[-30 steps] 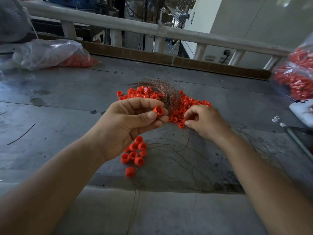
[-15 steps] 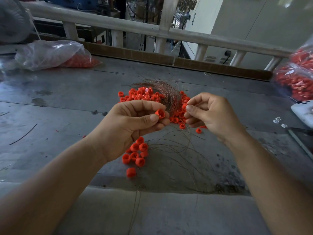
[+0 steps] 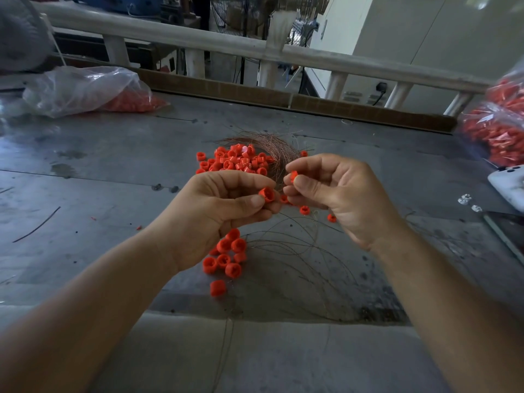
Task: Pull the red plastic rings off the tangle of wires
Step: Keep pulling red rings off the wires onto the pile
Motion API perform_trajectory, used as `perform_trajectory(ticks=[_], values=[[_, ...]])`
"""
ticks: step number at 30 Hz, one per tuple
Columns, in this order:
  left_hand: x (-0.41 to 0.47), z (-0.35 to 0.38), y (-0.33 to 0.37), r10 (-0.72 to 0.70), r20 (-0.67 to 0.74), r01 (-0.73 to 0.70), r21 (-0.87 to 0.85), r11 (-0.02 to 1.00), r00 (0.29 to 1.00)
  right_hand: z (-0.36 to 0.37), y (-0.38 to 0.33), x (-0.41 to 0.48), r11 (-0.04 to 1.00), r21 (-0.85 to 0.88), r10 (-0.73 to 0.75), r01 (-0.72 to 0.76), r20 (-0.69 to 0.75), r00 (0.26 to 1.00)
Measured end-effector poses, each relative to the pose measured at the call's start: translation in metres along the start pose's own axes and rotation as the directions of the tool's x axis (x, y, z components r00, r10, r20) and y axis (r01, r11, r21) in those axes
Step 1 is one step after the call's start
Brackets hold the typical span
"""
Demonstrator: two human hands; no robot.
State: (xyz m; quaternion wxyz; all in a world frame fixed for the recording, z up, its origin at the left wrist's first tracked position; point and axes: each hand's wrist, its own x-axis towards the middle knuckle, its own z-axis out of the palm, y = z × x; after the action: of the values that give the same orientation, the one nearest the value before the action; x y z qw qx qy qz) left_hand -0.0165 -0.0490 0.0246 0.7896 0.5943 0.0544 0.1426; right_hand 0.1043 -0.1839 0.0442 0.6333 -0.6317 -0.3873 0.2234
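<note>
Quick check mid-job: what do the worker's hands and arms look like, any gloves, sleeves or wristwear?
No gloves: the left hand and right hand are bare, with short nails. The left forearm and right forearm are also bare right to the edge of the picture, so no sleeve shows. No watch, bracelet, finger jewellery, tape or markings are visible on either side.

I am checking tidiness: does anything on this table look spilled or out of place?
Nothing looks damaged. Loose red rings lie scattered beneath the left hand, one ring apart from them. A stray wire piece lies alone far left, and thin wires sprawl toward the near edge.
</note>
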Motion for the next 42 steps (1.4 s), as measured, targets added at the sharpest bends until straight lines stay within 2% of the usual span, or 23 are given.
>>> perform_trajectory(ticks=[5,13,28,36,42], values=[[0.000,0.001,0.000,0.014,-0.038,-0.013,0.028,1.000,0.999,0.012,0.002,-0.005,0.977,-0.167,-0.121,0.132,0.074,0.990],[0.002,0.003,-0.001,0.032,-0.102,-0.027,0.050,0.998,0.994,0.018,0.008,-0.006,0.895,-0.365,-0.261,0.255,0.034,0.965],[0.001,0.006,-0.006,0.110,-0.114,-0.083,0.222,0.972,0.987,0.018,0.011,-0.009,0.840,-0.458,-0.314,0.290,0.026,0.949],[-0.002,0.008,-0.006,0.106,-0.110,-0.078,0.237,0.968,0.988,0.018,0.010,-0.011,0.707,-0.585,-0.439,0.397,0.077,0.895],[-0.002,0.009,-0.003,0.034,-0.083,-0.026,0.096,0.995,0.996,0.018,0.007,-0.012,0.679,-0.590,-0.480,0.437,0.093,0.872]])
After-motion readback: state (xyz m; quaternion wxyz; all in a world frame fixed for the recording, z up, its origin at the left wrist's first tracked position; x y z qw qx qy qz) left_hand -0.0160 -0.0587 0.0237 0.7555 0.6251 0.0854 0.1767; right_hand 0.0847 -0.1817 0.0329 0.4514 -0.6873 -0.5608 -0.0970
